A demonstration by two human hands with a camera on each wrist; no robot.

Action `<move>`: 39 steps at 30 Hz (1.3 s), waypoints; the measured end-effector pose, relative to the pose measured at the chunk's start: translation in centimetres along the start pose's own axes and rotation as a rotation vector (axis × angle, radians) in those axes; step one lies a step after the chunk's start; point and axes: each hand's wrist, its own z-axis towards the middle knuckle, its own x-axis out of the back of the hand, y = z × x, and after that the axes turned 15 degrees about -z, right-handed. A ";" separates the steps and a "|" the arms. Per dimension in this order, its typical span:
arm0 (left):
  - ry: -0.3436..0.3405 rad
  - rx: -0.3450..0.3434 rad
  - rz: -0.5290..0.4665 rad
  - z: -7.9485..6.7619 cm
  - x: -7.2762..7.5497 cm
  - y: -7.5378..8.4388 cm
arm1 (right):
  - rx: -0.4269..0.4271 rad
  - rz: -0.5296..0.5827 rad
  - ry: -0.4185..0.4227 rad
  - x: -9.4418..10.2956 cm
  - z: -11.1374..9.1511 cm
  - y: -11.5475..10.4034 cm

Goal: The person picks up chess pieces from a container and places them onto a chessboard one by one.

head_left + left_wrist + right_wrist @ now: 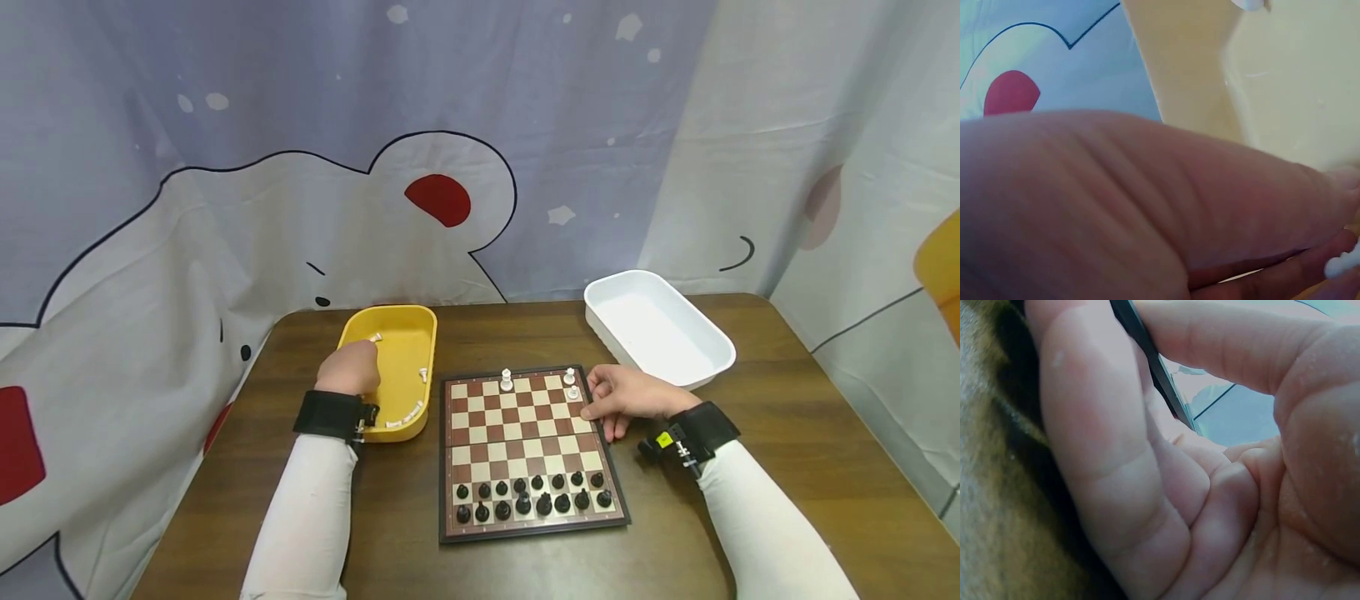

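My left hand (pixel 349 367) reaches into the yellow tray (pixel 433 333), its fingers curled. In the left wrist view a small white chess piece (pixel 1342 264) shows at the fingers, partly cut off by the frame edge. My right hand (pixel 626 393) grips the right edge of the chessboard (pixel 532 533), thumb over the top and the other fingers along the side and below. White pieces stand on the far rows: a taller piece (pixel 506 381) near the middle, a corner piece (pixel 570 376), and a pawn (pixel 573 392) in front of it. Several black pieces (pixel 522 502) fill the two near rows.
More white pieces (pixel 414 412) lie in the yellow tray. A white tray (pixel 697 379) stands behind my right hand at the back right of the wooden table (pixel 795 433). A patterned curtain (pixel 285 233) hangs right behind the table's far edge.
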 end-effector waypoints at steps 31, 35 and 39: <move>-0.043 -0.047 -0.034 -0.2 0.1 -0.2 | -0.009 -0.015 -0.002 0.0 0.1 0.0; -0.030 -0.054 -0.022 -0.2 0.1 -0.3 | -0.007 -0.019 0.002 0.0 0.0 0.0; -0.004 -0.083 -0.004 -0.1 0.2 -0.4 | -0.004 -0.016 0.002 0.0 -0.1 -0.1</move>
